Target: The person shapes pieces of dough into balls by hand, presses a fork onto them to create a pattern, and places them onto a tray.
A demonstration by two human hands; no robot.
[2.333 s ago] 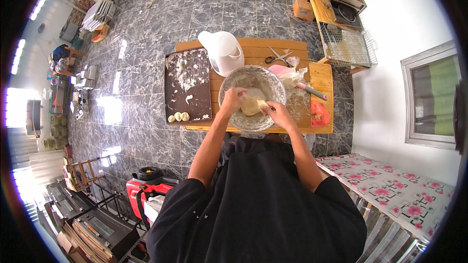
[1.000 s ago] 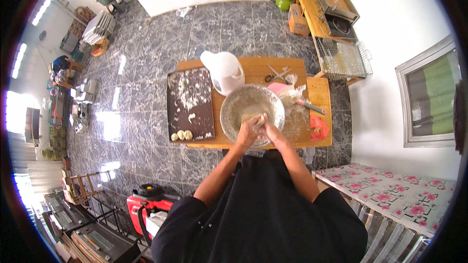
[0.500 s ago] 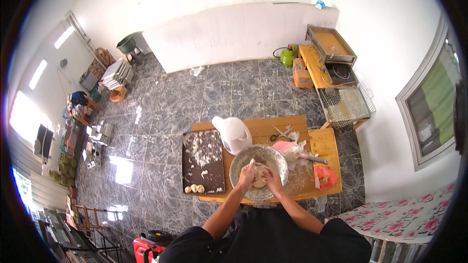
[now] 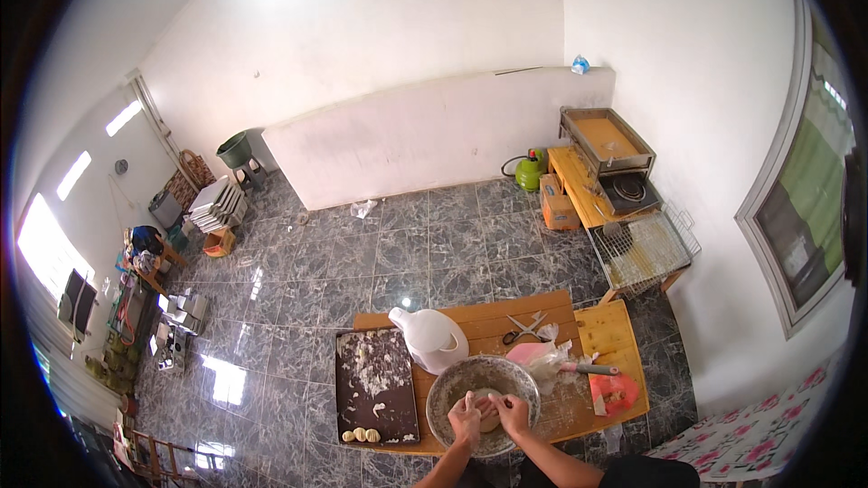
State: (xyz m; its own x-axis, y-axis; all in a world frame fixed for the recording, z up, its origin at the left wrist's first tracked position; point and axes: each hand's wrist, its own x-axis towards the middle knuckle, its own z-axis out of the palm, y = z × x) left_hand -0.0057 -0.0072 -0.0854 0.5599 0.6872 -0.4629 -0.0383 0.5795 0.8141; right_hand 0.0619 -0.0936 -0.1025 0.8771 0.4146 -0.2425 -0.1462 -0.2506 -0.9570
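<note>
My left hand [image 4: 466,420] and my right hand [image 4: 513,414] are inside a floury metal bowl [image 4: 438,384], both closed on pale dough [image 4: 485,408] that is partly hidden by my fingers. The bowl rests on a low wooden table [image 4: 474,307]. Left of it lies a dark tray [image 4: 371,407], flour-smeared, with several small pale shaped pieces [image 4: 361,435] at its near left. A white plastic pitcher [image 4: 432,339] stands behind the bowl. To the right are scissors [image 4: 524,328], a crumpled plastic bag [image 4: 545,360], a grey-and-pink handled tool [image 4: 594,368] and a red bag [image 4: 616,393].
A side bench [image 4: 579,172] at back right carries a burner [image 4: 628,194], a metal pan and a wire rack [image 4: 633,253], beside a green gas cylinder [image 4: 529,176]. Stacked white items [image 4: 215,208] and assorted equipment line the left wall. A flowered board [image 4: 759,434] is at lower right.
My head has tilted up, so the scene sits lower in the picture and more wall shows. My hands have come closer together around the dough in the bowl.
</note>
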